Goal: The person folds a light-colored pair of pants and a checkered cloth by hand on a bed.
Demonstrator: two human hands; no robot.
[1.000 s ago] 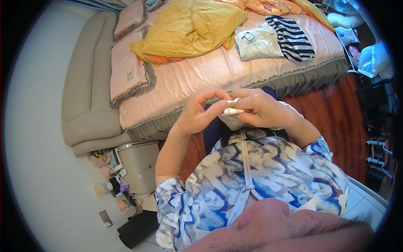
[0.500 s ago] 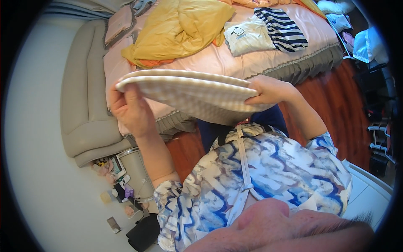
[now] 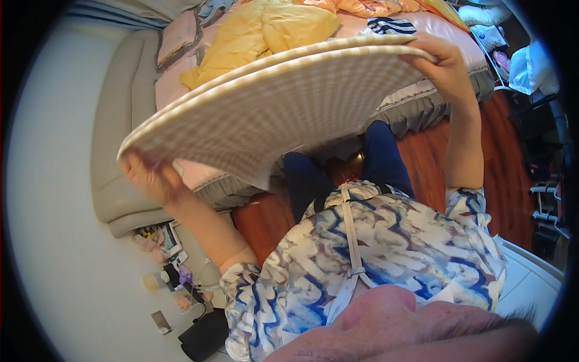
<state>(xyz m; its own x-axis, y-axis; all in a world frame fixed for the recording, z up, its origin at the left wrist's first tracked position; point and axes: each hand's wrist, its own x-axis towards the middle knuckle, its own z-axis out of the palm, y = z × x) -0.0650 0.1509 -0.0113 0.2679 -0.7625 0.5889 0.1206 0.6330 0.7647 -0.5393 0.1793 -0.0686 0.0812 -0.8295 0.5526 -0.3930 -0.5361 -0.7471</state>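
Note:
A beige-and-white checked cloth [image 3: 265, 105] hangs stretched between my two raised hands, doubled along its upper edge. My left hand [image 3: 149, 175] grips its left corner, fingers closed and slightly blurred. At the opposite corner my right hand [image 3: 437, 57] is closed on the edge, higher up and farther away. The cloth's lower part sags toward my knees. Behind it lies the bed [image 3: 181, 90] with a pink sheet, partly covered from view. Whether the cloth is a pillowcase, a cover or a sheet I cannot tell.
On the bed lie a yellow quilt [image 3: 241, 39], a black-and-white striped cloth [image 3: 392, 25] and a pink pillow [image 3: 178, 39]. A grey padded headboard [image 3: 114, 139] stands at the left. A cluttered bedside table [image 3: 208, 241] is at lower left. A rack [image 3: 546, 202] stands right of the wooden floor [image 3: 503, 157].
My hands have moved apart, the right one up and to the right, the left one outward to the left. The cloth has spread wider and now hides the folded white garment on the bed.

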